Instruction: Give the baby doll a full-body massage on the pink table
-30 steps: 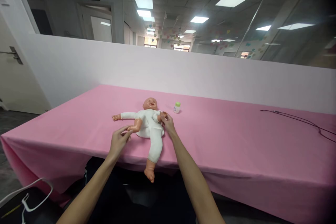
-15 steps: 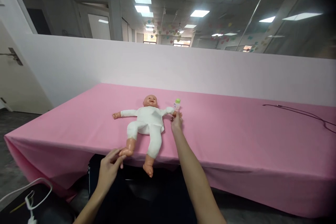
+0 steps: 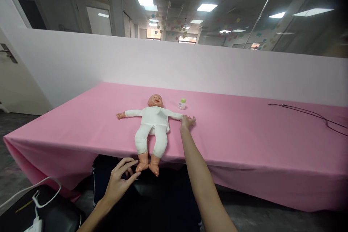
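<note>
A baby doll (image 3: 154, 117) in a white suit lies on its back on the pink-covered table (image 3: 239, 134), its arms spread and its feet at the front edge. Beside the doll's foot on the left is my left hand (image 3: 121, 179), with thumb and fingers apart and nothing held between them. My right hand (image 3: 187, 121) is at the doll's outstretched hand on the right; its fingers partly cover that hand, and their grip is hard to make out. A small bottle with a green cap (image 3: 182, 104) stands just beyond the doll's arm.
Dark thin cables (image 3: 307, 111) lie on the table at the right. At the lower left a black seat (image 3: 58, 212) bears a white cable and plug (image 3: 36, 224). A white wall (image 3: 217, 72) with glass above it runs along the table's back. A door (image 3: 19, 87) is at the left.
The doll's leg on the left has moved inward, so its feet are close together. My left hand has opened from that foot. My right hand has shifted slightly right, and the doll's arm is straighter.
</note>
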{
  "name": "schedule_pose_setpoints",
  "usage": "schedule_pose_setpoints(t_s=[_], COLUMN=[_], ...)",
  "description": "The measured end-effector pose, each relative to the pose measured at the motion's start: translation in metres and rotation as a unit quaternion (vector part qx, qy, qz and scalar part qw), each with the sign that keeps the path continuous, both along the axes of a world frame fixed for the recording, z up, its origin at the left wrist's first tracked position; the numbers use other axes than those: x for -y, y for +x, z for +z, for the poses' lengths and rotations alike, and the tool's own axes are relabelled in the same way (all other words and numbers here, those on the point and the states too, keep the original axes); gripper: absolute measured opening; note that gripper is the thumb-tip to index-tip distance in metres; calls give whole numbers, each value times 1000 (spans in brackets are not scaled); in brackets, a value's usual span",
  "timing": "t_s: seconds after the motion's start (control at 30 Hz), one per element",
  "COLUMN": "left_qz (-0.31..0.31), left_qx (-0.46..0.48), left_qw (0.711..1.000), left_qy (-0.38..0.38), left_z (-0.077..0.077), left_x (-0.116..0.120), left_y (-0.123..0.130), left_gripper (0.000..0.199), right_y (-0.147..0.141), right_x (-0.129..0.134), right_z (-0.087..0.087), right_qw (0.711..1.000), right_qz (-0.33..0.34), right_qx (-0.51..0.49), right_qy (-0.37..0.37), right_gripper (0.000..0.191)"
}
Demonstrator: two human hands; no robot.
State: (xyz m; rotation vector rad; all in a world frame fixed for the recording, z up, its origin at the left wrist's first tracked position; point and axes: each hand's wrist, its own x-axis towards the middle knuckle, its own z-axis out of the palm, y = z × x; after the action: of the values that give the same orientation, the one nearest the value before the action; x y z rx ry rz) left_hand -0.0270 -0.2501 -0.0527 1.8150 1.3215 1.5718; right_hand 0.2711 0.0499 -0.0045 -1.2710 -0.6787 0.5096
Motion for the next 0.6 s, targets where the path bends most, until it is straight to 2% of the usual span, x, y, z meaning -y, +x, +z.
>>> schedule_pose_setpoints(t_s=[0.1, 0.17, 0.2, 0.27, 0.33, 0.37, 0.43, 0.53, 0.6], left_qz=[7, 33, 55, 93, 129, 150, 186, 208, 209], left_qx=[-9, -6, -5, -8, -47, -87, -200, -343, -383], left_qw=[999, 997, 995, 993, 989, 984, 962, 909, 887], left_qy=[49, 73, 80, 74, 48, 30, -16, -112, -152], left_z=[24, 44, 54, 71, 82, 85, 85, 75, 66], left_x=[-17, -40, -55, -87, -121, -137, -166, -197, -209], left_y=[-8, -15, -19, -27, -34, -38, -46, -60, -71], left_gripper=[18, 16, 17, 21, 26, 29, 35, 52, 57], right_y=[-5, -7, -8, -8, -7, -6, -6, -13, -25], right_x=[8, 17, 24, 46, 79, 99, 144, 207, 237], right_z=[17, 35, 45, 62, 71, 71, 60, 27, 1], right_qw=[998, 996, 996, 997, 983, 968, 927, 856, 828], right_qz=[-57, -80, -69, 15, 164, 236, 358, 462, 499], right_qx=[-28, -43, -51, -53, -13, 23, 106, 175, 152], right_qy=[-27, -2, 18, 61, 86, 87, 23, -149, -203], right_gripper=[77, 76, 71, 55, 42, 43, 57, 87, 100])
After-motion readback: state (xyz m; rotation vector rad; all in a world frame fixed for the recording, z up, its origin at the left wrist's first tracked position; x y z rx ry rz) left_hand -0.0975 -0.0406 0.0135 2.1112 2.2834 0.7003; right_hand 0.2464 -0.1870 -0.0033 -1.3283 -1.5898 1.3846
